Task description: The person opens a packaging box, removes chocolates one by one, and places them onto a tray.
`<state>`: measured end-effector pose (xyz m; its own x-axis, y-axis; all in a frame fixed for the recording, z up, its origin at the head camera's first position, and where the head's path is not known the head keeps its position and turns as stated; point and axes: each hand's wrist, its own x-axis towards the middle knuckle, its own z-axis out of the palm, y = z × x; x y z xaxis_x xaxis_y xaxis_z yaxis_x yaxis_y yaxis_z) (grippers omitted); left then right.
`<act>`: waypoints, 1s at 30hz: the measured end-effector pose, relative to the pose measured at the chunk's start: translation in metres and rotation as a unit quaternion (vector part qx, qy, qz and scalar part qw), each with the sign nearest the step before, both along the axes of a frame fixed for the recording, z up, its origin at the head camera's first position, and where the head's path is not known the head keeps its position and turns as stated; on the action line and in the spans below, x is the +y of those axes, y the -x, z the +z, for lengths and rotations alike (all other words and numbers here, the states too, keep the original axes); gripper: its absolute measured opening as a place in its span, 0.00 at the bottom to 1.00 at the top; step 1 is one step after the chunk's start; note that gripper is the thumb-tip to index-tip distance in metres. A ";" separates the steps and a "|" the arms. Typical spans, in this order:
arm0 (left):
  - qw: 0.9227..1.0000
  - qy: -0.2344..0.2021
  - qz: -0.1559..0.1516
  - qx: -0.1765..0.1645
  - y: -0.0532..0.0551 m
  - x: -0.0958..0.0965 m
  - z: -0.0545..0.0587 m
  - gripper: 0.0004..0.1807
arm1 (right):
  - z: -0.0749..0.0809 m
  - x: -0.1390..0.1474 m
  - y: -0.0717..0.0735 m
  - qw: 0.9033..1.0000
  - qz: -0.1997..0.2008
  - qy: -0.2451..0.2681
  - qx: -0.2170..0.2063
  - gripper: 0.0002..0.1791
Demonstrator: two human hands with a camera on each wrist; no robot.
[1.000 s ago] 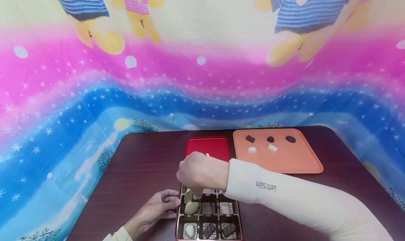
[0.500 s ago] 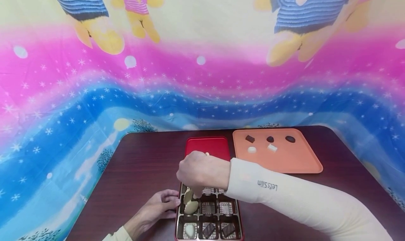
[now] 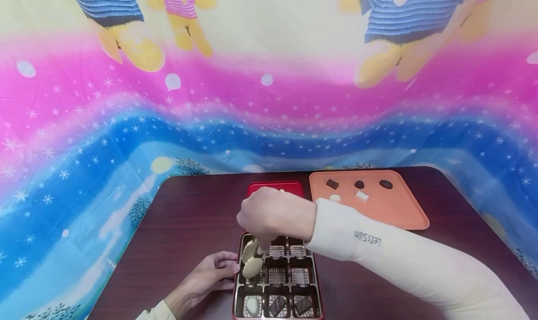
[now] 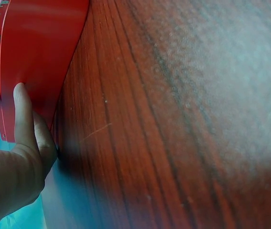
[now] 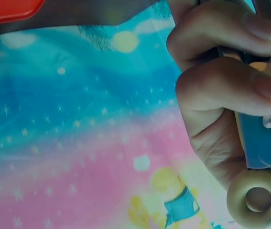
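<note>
My right hand [image 3: 269, 212] grips a pair of tongs over the left column of a red chocolate box [image 3: 321, 294]. The tongs' beige tips [image 3: 252, 267] hang over the middle-left compartment; whether they pinch anything I cannot tell. In the right wrist view, curled fingers [image 5: 226, 86] wrap the metal tongs [image 5: 264, 143], which end in a beige ring [image 5: 240, 202]. My left hand [image 3: 206, 275] rests against the box's left side; in the left wrist view a straight finger touches the red wall [image 4: 42, 52]. A white egg-shaped chocolate [image 3: 252, 305] and two dark square ones [image 3: 303, 305] lie in the nearest row.
Behind the box lies a red lid [image 3: 290, 186], partly hidden by my right hand. An orange tray [image 3: 378, 217] at the back right bears several dark and white chocolates [image 3: 386, 184]. The dark wooden table [image 3: 180, 217] meets a patterned cloth backdrop [image 3: 269, 114].
My right hand has risen slightly and shifted right over the last half second. The tongs' tips have lifted a little, uncovering more of the middle-left compartment. The left hand stays put.
</note>
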<state>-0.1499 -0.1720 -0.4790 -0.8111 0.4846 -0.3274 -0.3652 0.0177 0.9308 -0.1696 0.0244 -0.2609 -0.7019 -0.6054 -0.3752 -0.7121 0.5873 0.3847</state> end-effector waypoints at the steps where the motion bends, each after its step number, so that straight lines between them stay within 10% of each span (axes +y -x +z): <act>1: 1.000 0.000 0.000 0.000 0.000 0.000 0.000 0.29 | 0.004 0.002 0.001 1.000 -0.005 0.003 -0.004 0.20; 17: 1.000 0.006 -0.001 0.005 -0.001 0.000 0.002 0.31 | 0.058 0.068 0.027 0.986 -0.130 0.080 -0.064 0.20; 30: 1.000 0.000 -0.005 0.005 -0.002 0.000 0.001 0.32 | 0.053 0.159 0.081 0.963 -0.238 0.101 -0.081 0.15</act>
<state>-0.1480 -0.1718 -0.4782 -0.8092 0.4934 -0.3190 -0.3554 0.0214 0.9345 -0.2502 0.1836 -0.2076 -0.8598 -0.3010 -0.4126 -0.3846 0.9131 0.1352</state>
